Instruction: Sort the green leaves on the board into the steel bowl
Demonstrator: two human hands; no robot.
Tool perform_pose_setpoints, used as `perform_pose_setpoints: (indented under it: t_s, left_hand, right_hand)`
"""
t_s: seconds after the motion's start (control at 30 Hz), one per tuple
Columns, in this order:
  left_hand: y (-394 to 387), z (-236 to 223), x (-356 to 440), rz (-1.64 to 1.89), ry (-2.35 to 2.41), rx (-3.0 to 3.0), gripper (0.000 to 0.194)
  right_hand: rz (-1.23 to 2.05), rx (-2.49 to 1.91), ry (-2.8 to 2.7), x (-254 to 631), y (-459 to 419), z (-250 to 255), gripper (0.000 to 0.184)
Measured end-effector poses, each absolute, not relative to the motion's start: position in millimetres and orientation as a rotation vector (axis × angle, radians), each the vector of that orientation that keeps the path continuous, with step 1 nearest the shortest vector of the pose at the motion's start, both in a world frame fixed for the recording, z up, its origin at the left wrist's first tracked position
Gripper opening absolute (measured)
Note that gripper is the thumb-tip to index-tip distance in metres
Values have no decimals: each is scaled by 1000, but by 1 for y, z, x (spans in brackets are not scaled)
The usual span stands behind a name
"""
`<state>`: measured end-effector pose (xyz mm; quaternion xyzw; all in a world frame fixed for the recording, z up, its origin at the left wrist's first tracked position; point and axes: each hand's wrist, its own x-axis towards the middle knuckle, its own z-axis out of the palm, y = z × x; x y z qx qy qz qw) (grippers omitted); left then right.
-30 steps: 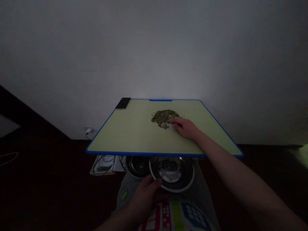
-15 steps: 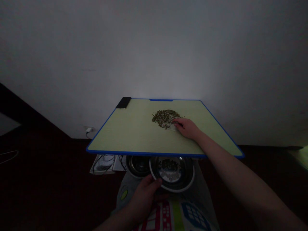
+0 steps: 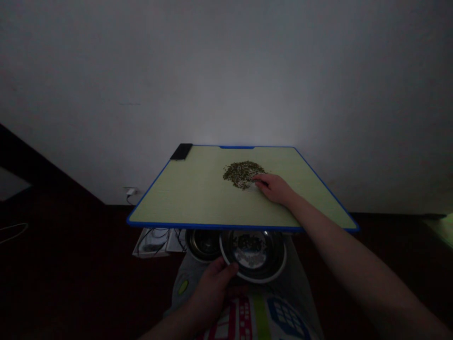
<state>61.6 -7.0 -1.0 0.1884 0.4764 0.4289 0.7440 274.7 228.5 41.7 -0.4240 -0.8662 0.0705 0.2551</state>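
Observation:
A pile of small dark green grains (image 3: 242,173) lies on a pale green table with a blue edge (image 3: 198,198). My right hand (image 3: 274,188) rests on the table at the pile's right edge, fingers curled and touching the grains beside a few whitish ones. Below the table's near edge my left hand (image 3: 212,290) grips the rim of a steel bowl (image 3: 253,256) that holds some light and dark grains. A second steel bowl (image 3: 201,243) sits just left of it, partly hidden under the table.
A black phone (image 3: 181,151) lies at the table's far left corner. A white wall stands close behind. A plug with cables (image 3: 131,192) and a white box of wires (image 3: 155,242) are below left. Patterned cloth (image 3: 255,316) covers my lap. The surroundings are dark.
Almost nothing has moved. My right hand's fingers shifted slightly at the pile's edge; my left hand stays on the bowl's rim.

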Motion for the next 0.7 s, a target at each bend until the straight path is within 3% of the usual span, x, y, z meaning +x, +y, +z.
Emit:
perform_pose_setpoints:
  t_s: [0.7]
  left_hand:
    - [-6,4,63,954,1037,387,28]
  right_hand:
    - [184,-1101,-2375,271,230,40,31]
